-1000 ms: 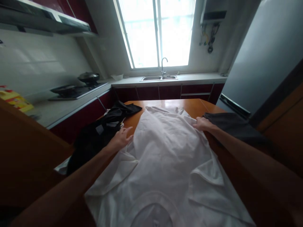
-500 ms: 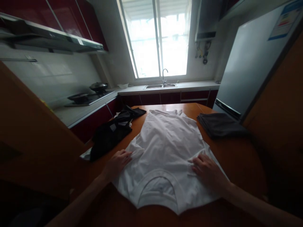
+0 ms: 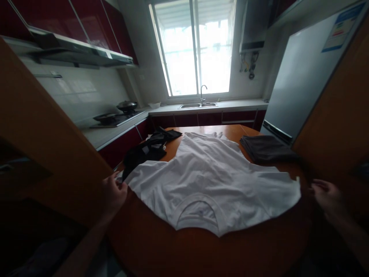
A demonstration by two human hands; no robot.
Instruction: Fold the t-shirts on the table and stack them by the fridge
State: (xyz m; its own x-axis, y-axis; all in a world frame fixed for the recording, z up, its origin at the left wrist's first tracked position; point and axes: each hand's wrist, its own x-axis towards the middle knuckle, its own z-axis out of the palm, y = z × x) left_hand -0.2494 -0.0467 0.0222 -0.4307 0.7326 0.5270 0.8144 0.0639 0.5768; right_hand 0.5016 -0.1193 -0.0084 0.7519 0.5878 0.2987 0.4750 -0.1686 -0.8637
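Note:
A white T-shirt [image 3: 207,165] lies spread flat on the wooden table [image 3: 201,254], its collar nearest me and both sleeves stretched out sideways. At the left sleeve's end is my left hand [image 3: 113,192], fingers bent and thumb apart, close to the hem or just touching it; no cloth shows gripped. My right hand [image 3: 328,198] hovers past the right sleeve's end, a gap between it and the cloth. Its fingers are loosely bent and hold nothing visible. A black garment [image 3: 144,152] with pale tags lies beside the left sleeve, partly under or against it.
A folded dark grey cloth [image 3: 266,148] lies at the table's right rear. Behind the table are a counter with a sink [image 3: 198,105] and a stove with pans [image 3: 127,105]. A fridge [image 3: 300,80] stands right, and an orange-brown panel [image 3: 57,146] rises on the left.
Both hands have moved outward from the shirt's shoulders. The sleeves, bunched inward before, now lie opened out to either side. My view has shifted slightly left.

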